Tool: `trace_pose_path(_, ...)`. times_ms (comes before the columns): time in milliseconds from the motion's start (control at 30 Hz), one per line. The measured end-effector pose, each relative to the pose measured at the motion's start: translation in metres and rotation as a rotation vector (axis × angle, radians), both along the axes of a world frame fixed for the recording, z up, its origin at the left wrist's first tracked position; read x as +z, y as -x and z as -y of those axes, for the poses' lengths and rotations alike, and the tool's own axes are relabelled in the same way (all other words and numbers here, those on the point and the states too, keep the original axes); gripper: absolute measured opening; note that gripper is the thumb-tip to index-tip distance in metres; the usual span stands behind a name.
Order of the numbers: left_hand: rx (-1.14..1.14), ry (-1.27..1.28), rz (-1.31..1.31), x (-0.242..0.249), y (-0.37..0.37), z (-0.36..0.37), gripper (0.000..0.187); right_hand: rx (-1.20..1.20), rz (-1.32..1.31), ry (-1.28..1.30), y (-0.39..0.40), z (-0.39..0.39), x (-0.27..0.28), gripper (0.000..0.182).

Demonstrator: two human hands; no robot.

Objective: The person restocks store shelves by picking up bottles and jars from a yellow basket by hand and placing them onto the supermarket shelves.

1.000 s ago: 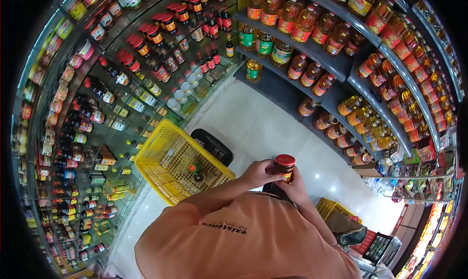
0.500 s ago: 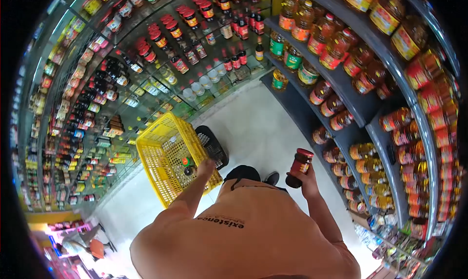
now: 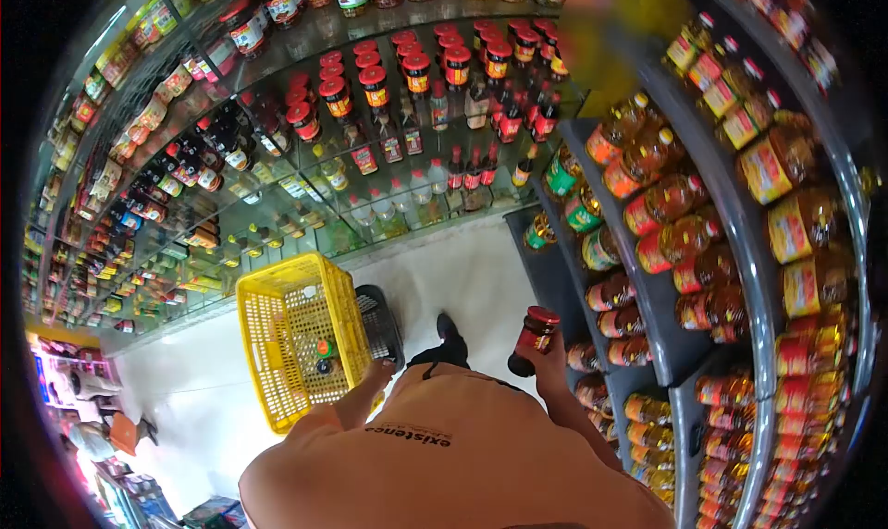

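Note:
My left hand (image 3: 375,378) is closed on the near right rim of a yellow plastic shopping basket (image 3: 346,298), its fingers partly hidden. Inside, a small item with a green and orange top (image 3: 325,348) and a dark round one (image 3: 324,366) lie on the perforated bottom. On my other side, my right hand (image 3: 549,361) wraps round a dark glass jar (image 3: 522,362) with a red lid and a red label. The jar is tilted, apart from the oil shelf to its right.
Glass shelves ahead hold sauce bottles and red-lidded jars (image 3: 418,73). Dark shelves on the right carry large oil bottles (image 3: 805,233). A black basket (image 3: 377,321) stands on the floor beside the yellow one. At far left, another person (image 3: 92,441) is partly visible.
My view has shifted, and the shelves ahead look nearer. One of my feet has come forward. The jar and the yellow basket, both still held, sit lower and further left in view.

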State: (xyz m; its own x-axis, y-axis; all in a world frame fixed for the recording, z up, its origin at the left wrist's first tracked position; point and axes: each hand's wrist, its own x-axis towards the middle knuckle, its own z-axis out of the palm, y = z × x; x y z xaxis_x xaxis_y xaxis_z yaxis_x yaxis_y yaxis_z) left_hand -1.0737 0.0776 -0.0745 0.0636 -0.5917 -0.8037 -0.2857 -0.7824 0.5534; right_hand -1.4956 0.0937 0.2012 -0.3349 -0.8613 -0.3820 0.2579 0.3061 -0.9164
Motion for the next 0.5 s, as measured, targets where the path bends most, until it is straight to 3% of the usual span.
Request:
trace_pose_path(100,0.209,-0.177,-0.128,-0.018,0.001,0.050,0.019,0.059,-0.085,0.113,0.007,0.069,0.010,0.063)
trace_pose_path(167,-0.009,0.118,-0.165,-0.041,-0.009,0.078,0.020,0.051,-0.293,0.142,0.018,0.117,0.000,0.059)
trace_pose_path(200,-0.006,0.118,-0.156,-0.044,-0.016,0.089,0.020,0.054,-0.310,0.184,0.023,0.142,0.003,0.059)
trace_pose_path(300,0.316,0.127,-0.365,-0.035,-0.019,0.131,0.023,0.035,-0.257,0.334,0.028,0.216,0.044,0.050)
trace_pose_path(333,0.137,0.066,-0.037,-0.006,-0.015,0.141,0.021,0.037,-0.348,0.397,0.036,0.243,0.049,0.048)
trace_pose_path(367,0.139,0.071,-0.027,0.001,-0.017,0.149,0.021,0.039,-0.438,0.459,0.046,0.269,0.054,0.045)
trace_pose_path(433,0.370,-0.021,-0.172,-0.014,-0.025,0.141,0.022,0.036,-0.466,0.459,0.062,0.320,0.072,0.044)
trace_pose_path(500,0.443,-0.042,-0.208,0.007,-0.018,0.132,0.024,0.004,-0.672,0.586,0.079,0.379,0.083,0.045)
